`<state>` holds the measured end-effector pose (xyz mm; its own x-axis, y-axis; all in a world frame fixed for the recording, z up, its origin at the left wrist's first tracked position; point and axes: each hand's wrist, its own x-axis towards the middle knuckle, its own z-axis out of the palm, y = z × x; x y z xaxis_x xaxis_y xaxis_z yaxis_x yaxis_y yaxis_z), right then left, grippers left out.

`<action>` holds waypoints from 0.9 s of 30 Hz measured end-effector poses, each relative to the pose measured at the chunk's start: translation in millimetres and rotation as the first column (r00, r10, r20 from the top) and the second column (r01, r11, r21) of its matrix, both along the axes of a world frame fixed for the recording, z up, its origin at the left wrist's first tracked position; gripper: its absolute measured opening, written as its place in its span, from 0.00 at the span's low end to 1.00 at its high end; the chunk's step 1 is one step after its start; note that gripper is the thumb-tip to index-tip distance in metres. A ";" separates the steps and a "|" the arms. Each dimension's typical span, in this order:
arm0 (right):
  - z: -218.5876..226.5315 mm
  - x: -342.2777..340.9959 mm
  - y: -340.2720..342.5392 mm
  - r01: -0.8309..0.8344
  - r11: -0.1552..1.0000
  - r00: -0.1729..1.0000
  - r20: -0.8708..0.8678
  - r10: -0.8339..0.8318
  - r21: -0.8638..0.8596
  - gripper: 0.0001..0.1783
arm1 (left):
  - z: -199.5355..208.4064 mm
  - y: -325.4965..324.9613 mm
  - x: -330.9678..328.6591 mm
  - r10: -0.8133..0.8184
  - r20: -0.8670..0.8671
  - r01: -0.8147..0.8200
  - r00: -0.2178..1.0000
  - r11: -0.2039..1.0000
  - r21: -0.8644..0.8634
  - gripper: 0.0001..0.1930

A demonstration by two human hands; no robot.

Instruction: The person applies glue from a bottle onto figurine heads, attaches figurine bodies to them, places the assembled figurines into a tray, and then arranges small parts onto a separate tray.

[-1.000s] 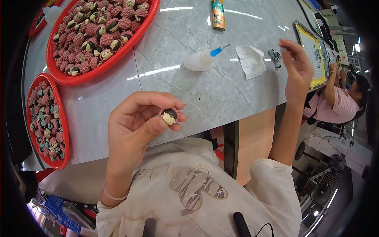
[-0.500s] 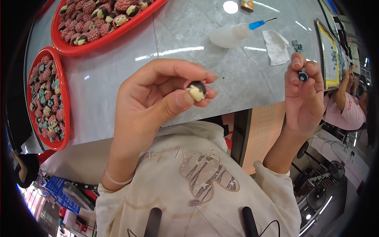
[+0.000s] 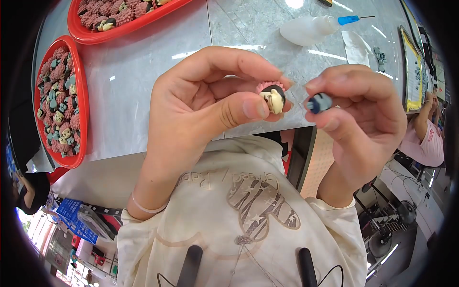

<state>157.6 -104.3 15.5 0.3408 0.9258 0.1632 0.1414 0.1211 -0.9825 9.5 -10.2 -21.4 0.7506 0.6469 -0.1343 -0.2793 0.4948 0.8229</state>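
Note:
Between the thumb and fingers of my left hand (image 3: 186, 105) is a small figurine head (image 3: 273, 99) with a cream face, black top and pink ruffled edge. My right hand (image 3: 370, 115) pinches a tiny grey-blue piece (image 3: 320, 103) with a darker end, close to the right of the head. A small gap separates the two pieces. Both hands are raised over the table's near edge, and the fine detail of the grey-blue piece is blurred.
Two red trays (image 3: 134, 26) (image 3: 83, 100) of pink, cream and blue-grey pieces stand at left. Across the grey table (image 3: 239, 28) lie a white squeeze bottle (image 3: 306, 31) with blue needle tip, white paper (image 3: 355, 48), small grey-blue pieces (image 3: 380, 58) and a yellow-edged tray (image 3: 412, 81). Another person (image 3: 423, 138) sits far right.
My right hand has moved left, bringing the grey-blue piece beside the figurine head. My left hand has shifted slightly right, and the head has turned in its fingers. The view has shifted.

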 end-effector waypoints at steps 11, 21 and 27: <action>-3.7 -9.2 7.3 -0.096 0.973 0.931 0.364 0.014 0.209 0.10 | 2.1 0.3 -2.4 -0.024 -0.026 0.022 0.999 0.997 -0.069 0.18; -9.8 -19.4 14.6 -0.031 0.963 0.885 0.455 -0.099 0.269 0.08 | -7.7 4.0 -4.5 -0.012 0.069 0.005 0.998 0.995 0.103 0.12; -5.7 -25.5 12.8 -0.026 0.972 0.736 0.663 -0.140 0.234 0.09 | 5.8 -3.6 -7.5 -0.077 0.072 0.084 0.994 0.991 -0.108 0.14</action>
